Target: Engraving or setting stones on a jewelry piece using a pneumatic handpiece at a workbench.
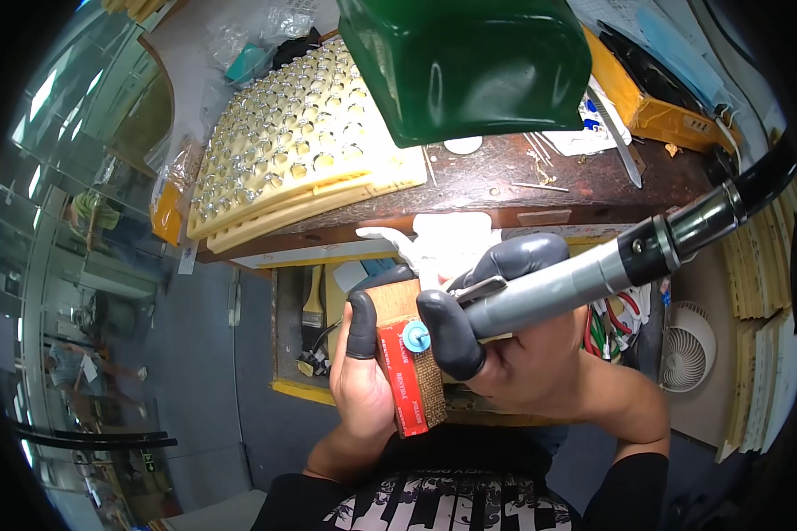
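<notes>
In front of my chest, my left hand (363,380) grips a rectangular block (400,376) with red printed wrapping, a tan end and a rough brown side. Black covers sheath its thumb and a finger. The grey handpiece (549,296) of a rotary tool is held in my right hand (514,345), whose thumb and forefinger also wear black covers. At the handpiece's tip, a small light-blue round wheel (415,335) lies against the block's edge. A flat metal strip (481,289) shows by my right fingers; whether I hold it separately, I cannot tell.
A green shade (469,71) overhangs the dark wooden bench (478,181). Cream trays (283,146) of small shiny metal pieces stand at left. A white lumpy piece (452,239) juts from the bench edge, above an open drawer (285,354) with a brush and pliers. At right sits a white fan (688,347).
</notes>
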The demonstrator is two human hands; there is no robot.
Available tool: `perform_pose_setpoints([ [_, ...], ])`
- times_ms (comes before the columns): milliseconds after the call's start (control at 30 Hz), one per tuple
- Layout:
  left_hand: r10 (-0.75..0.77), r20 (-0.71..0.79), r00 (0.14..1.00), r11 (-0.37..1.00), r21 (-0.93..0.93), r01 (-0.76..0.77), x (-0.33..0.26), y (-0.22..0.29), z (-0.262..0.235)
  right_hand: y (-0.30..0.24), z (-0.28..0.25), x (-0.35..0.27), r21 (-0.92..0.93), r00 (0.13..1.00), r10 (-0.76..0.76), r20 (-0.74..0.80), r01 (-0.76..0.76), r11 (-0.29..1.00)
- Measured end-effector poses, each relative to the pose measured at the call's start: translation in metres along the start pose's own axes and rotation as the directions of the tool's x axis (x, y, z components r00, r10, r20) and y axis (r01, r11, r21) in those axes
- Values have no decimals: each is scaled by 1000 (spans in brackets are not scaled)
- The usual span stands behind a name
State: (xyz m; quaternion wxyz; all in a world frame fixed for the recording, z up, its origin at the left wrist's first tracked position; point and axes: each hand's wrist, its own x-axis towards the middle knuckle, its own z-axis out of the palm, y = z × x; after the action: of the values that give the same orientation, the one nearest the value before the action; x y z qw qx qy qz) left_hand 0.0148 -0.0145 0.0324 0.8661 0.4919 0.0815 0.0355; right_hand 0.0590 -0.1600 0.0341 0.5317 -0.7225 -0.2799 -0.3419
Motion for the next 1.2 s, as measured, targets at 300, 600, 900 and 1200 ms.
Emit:
perform_pose_setpoints([
  [300, 2, 31, 1000, 999, 37, -3, 0, 1, 0, 1, 3, 0, 15, 999, -23, -34, 24, 1000],
  [600, 12, 58, 998, 999, 38, -14, 2, -1, -2, -1, 2, 1, 35, 1000, 0, -24, 1, 999],
  [900, 22, 11, 1000, 1000, 19, -22, 0, 0, 2, -2, -1, 3, -25, 997, -53, -54, 52, 998],
  [1200, 5, 19, 1000, 999, 50, -6, 1, 0, -3, 0, 2, 1, 20, 1000, -4, -29, 4, 1000],
])
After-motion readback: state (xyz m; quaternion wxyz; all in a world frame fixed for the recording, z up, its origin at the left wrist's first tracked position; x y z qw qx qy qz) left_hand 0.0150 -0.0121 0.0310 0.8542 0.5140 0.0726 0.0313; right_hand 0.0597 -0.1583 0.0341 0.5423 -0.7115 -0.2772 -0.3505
